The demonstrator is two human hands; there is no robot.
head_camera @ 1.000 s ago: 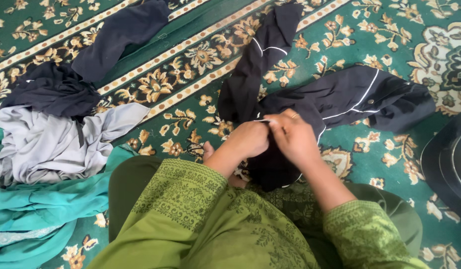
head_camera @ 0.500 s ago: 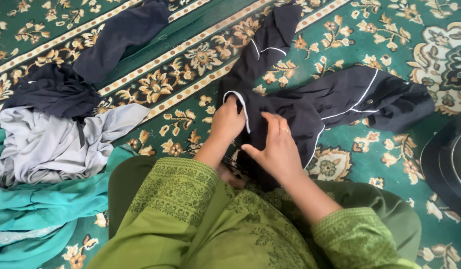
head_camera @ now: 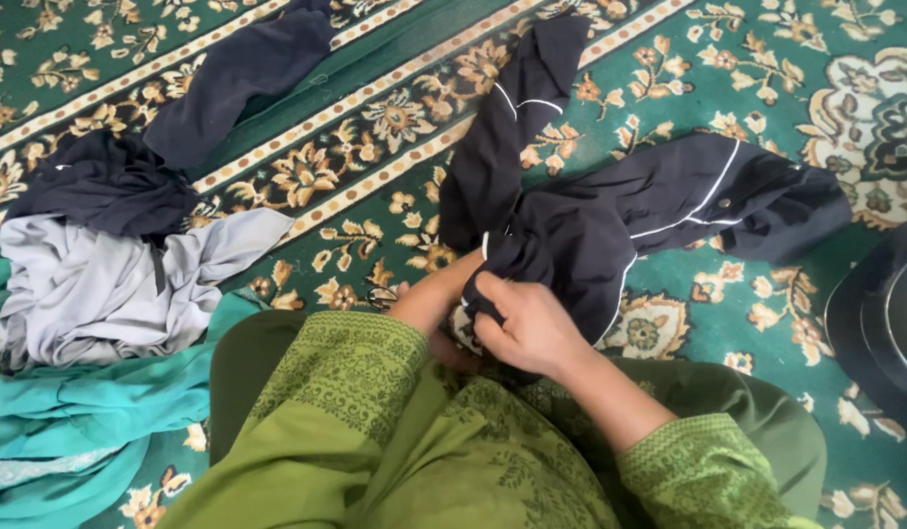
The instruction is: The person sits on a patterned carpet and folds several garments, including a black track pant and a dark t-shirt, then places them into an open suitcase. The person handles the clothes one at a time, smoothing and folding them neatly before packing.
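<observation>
Item 1: right hand (head_camera: pixel 527 328). I see it clenched on a bunched fold of the black garment with white piping (head_camera: pixel 610 220), knuckles up, thumb side toward the left hand.

Item 2: left hand (head_camera: pixel 436 294). It lies just beside the right hand and is mostly hidden under the same dark fabric; the wrist and heel of the hand show, and one fingertip shows at its far side. I cannot tell whether its fingers are closed on the cloth or lie loose beneath it.

Item 3: the black garment itself. It spreads up and away from both hands on the green floral carpet (head_camera: pixel 796 59), one long part running straight ahead of the left hand, another broader part reaching out past the right hand toward the right. Its gathered middle sits in the right hand's grip.

Item 4: green embroidered sleeves (head_camera: pixel 345 362), on both forearms, below the hands.

Item 5: pile of clothes, well apart to the left of the left hand: a dark navy garment (head_camera: pixel 179 127), a pale grey garment (head_camera: pixel 110 289) below it, a teal cloth (head_camera: pixel 71 431) nearest the left elbow.

Item 6: dark rounded object (head_camera: pixel 880 323), well apart to the right of the right hand; cut off by the edge, kind not clear.
</observation>
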